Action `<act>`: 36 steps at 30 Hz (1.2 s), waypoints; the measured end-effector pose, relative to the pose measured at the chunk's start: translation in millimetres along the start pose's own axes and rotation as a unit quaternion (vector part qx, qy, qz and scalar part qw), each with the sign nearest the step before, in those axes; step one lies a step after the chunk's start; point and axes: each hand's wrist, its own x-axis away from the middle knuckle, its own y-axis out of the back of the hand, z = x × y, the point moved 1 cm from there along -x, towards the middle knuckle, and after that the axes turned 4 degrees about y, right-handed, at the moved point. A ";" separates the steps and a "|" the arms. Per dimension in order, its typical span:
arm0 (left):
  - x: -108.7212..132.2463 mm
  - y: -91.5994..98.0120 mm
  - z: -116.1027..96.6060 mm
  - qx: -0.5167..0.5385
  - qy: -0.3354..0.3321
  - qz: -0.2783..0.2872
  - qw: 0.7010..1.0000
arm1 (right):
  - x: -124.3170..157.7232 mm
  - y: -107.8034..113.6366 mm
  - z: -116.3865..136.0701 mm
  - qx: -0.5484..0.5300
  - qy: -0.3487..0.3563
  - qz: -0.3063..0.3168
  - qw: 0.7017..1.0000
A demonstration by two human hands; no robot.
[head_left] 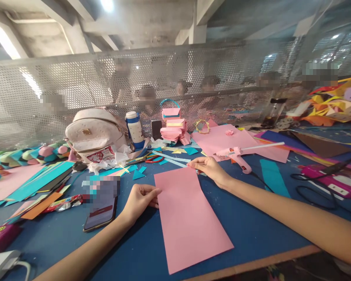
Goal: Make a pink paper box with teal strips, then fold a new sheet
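In the lower centre of the frame, a pink paper sheet (pixel 190 218) is positioned over the blue table (pixel 128 249). The left hand (pixel 142 199) pinches its left edge between thumb and fingers; the right hand (pixel 209 169) pinches its upper right corner. A pink glue gun (pixel 236 153) lies right of centre; a phone (pixel 102 212) lies left of centre.

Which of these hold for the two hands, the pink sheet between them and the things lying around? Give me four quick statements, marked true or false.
1. The left hand grips the pink sheet by its left edge. True.
2. The right hand holds the glue gun. False: it holds the pink sheet's top right corner.
3. The bottle stands right of the backpack. True.
4. The flat-lying phone is right of the pink sheet. False: it lies left.
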 end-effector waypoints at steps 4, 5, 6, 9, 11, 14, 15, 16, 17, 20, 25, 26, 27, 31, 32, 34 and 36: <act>1.4 -0.7 1.0 0.001 0.000 0.004 1.000 | 0.7 2.6 7.9 0.006 0.003 0.001 1.000; 1.3 0.0 1.6 0.003 -0.004 0.001 1.000 | 1.4 2.9 9.9 0.003 0.002 0.006 1.000; 0.8 1.3 2.3 0.008 -0.009 -0.007 1.000 | 2.4 2.8 11.5 -0.002 -0.002 0.017 1.000; -3.0 8.3 5.0 0.032 -0.037 -0.047 0.998 | 7.9 -1.3 12.3 -0.009 -0.028 0.080 0.996; -6.4 14.0 7.1 0.053 -0.059 -0.081 0.994 | 12.8 -5.7 10.4 -0.002 -0.041 0.120 0.992; -9.9 19.7 9.7 0.078 -0.079 -0.118 0.987 | 18.9 -10.7 7.8 0.012 -0.041 0.146 0.988; -10.4 20.4 10.2 0.082 -0.082 -0.123 0.986 | 20.2 -11.5 7.2 0.016 -0.039 0.148 0.988; -10.5 20.5 10.5 0.086 -0.083 -0.125 0.985 | 21.0 -11.9 6.8 0.020 -0.037 0.147 0.988; -10.3 20.2 10.6 0.089 -0.084 -0.124 0.985 | 21.5 -12.0 6.4 0.024 -0.033 0.143 0.989; -9.3 18.9 10.3 0.100 -0.086 -0.122 0.984 | 21.7 -11.3 4.7 0.038 -0.025 0.128 0.991; -9.9 20.7 9.2 0.120 -0.090 -0.124 0.981 | 21.7 -8.8 1.9 0.054 -0.031 0.154 0.986; -10.1 21.4 9.0 0.123 -0.091 -0.125 0.980 | 21.5 -8.1 1.3 0.057 -0.030 0.162 0.985; -10.4 21.9 8.8 0.125 -0.091 -0.126 0.980 | 21.0 -7.4 0.6 0.061 -0.027 0.167 0.984; -11.2 23.0 8.7 0.131 -0.090 -0.124 0.979 | 18.2 -5.5 -2.5 0.080 -0.010 0.151 0.985; -11.6 23.3 8.9 0.133 -0.089 -0.124 0.979 | 17.7 -5.4 -2.8 0.083 -0.005 0.143 0.986; -12.5 24.4 9.5 0.137 -0.089 -0.127 0.978 | 17.6 -5.6 -2.7 0.085 -0.002 0.139 0.987; -13.3 26.0 9.6 0.142 -0.091 -0.134 0.977 | 18.6 -6.0 -1.8 0.084 -0.008 0.151 0.985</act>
